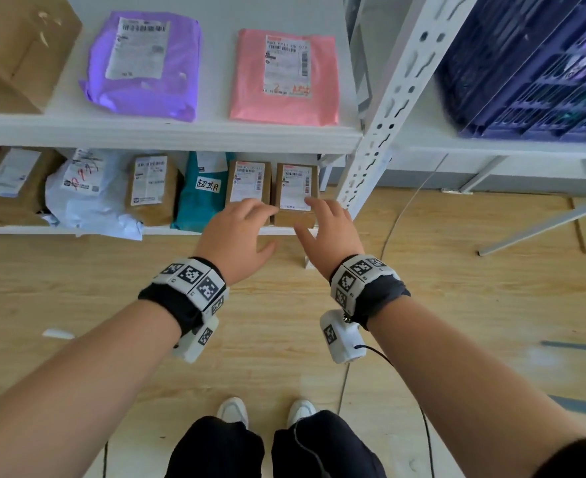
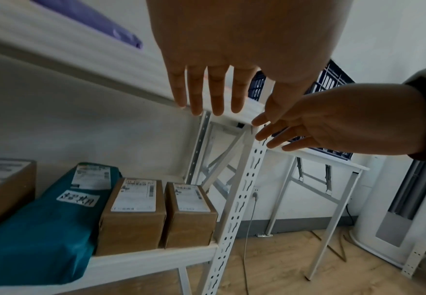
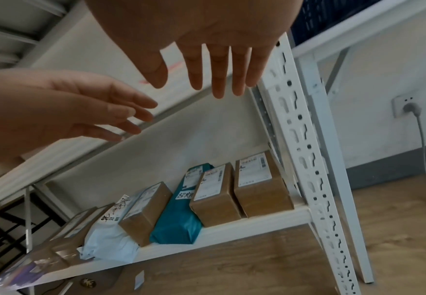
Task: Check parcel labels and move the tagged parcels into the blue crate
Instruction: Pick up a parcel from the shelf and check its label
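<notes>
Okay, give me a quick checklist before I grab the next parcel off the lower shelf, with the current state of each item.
1. Both hands free: ok. Left hand and right hand are open and hold nothing.
2. Tagged parcel located: ok. The teal plastic mailer bag carries a handwritten white tag.
3. Hands aimed at it: not ok. They hover over the two small brown cardboard boxes to its right.
4. Tags on those boxes: cannot tell; only printed shipping labels show.
5. Blue slatted plastic crate in place: ok, on the white table to the right.
6. Room in the crate: cannot tell.
</notes>
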A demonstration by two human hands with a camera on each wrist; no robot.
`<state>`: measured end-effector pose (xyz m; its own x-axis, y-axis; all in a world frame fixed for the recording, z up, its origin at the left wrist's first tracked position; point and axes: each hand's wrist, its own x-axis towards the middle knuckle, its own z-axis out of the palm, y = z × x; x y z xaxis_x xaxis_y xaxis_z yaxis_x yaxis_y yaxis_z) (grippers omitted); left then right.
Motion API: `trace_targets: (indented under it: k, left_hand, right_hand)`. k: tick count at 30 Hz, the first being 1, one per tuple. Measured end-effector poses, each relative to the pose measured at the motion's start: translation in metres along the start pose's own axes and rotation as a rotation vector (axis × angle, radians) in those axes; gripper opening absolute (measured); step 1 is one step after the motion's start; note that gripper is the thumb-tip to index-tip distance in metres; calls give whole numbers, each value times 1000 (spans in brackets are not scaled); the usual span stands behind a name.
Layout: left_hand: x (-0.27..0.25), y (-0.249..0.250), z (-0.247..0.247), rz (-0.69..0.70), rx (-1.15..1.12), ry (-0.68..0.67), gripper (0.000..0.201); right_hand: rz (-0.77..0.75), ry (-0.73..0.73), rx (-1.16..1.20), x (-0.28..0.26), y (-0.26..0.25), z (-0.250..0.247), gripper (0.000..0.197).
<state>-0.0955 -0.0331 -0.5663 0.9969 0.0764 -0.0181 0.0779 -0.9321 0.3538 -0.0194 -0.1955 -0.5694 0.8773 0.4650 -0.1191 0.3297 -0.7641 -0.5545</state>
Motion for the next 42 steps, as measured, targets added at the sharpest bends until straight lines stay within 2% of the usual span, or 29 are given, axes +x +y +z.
trace_targets:
  k: [7,13,18,22,29,33,42]
  left_hand:
    - [29,-39,79,-9,-29,12,57]
    - [73,-68,140,10,-103,112,61]
    - [100,-82,182,19,-141,214,59]
    - [109,-87,206,43,-174,284,56]
    - [115,-84,213,93,-178,339,54]
    - [118,-77,206,119,-175,313,53]
    - [124,-66,205,37,-196,242,49]
  right_hand:
    - [45,65,30,45,43,81,57]
    - [53,219,98,100,83,132,58]
    - [80,355,213,136,105,153,53]
    - [99,378,313,146,117,163,51]
    - [189,304,397,145,126,175,56]
    - [240,261,426,142,125,172,54]
    - [201,282,510,125,126,179,56]
